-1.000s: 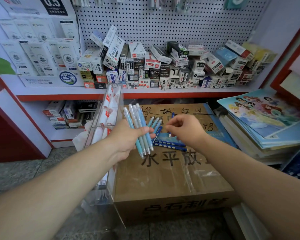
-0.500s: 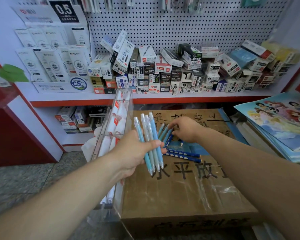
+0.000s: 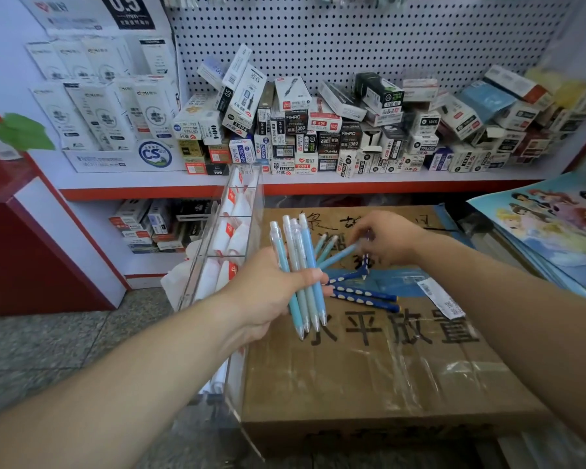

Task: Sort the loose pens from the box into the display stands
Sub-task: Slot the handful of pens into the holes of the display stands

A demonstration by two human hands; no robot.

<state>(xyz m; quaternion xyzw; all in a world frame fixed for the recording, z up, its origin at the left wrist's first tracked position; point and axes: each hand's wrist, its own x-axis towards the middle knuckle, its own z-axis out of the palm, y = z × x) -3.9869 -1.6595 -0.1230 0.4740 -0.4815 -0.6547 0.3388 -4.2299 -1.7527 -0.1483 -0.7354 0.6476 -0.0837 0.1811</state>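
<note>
My left hand (image 3: 268, 296) grips a bundle of several light blue pens (image 3: 300, 275), tips pointing down, over the left side of a taped cardboard box (image 3: 369, 367). My right hand (image 3: 386, 242) reaches over the box's far part and pinches a light blue pen (image 3: 339, 256) that lies with a few others (image 3: 323, 245). Dark blue dotted pencils (image 3: 362, 294) lie on the box top just right of my left hand. A clear acrylic display stand (image 3: 230, 252) with white packets in its compartments stands against the box's left side.
A shelf (image 3: 352, 179) behind holds many stacked pen boxes under a pegboard. Colourful picture books (image 3: 548, 225) are piled at the right. A red cabinet (image 3: 21, 238) stands at the left, with grey stone floor below. A white label (image 3: 440, 299) lies on the box.
My right hand has closed on a light blue pen from the loose ones on the box. My left hand keeps its bundle, roughly where it was.
</note>
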